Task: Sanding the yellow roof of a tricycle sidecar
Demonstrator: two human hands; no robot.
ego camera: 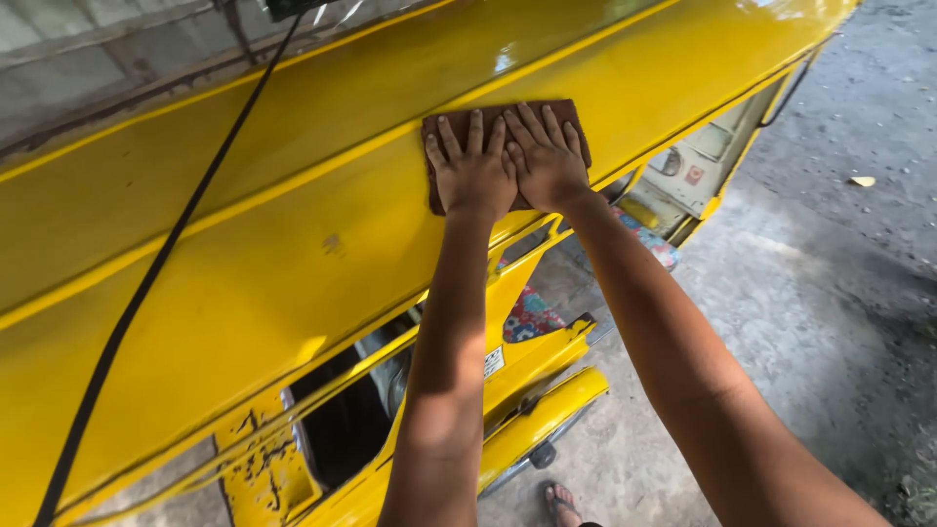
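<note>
A brown cloth (571, 115) lies flat on the glossy yellow roof (293, 244) of a small vehicle. My left hand (471, 168) presses on the cloth's left half, fingers spread. Beside it, touching it, my right hand (545, 156) presses on the right half, fingers also spread. Both arms reach up and forward over the roof's edge. Most of the cloth is hidden under the two palms.
A black cable (156, 273) runs diagonally across the roof. Below the roof edge are the yellow body frame (527, 390), a patterned seat cushion (532, 314) and a window opening. My sandalled foot (561, 503) stands on the grey concrete floor (781, 322).
</note>
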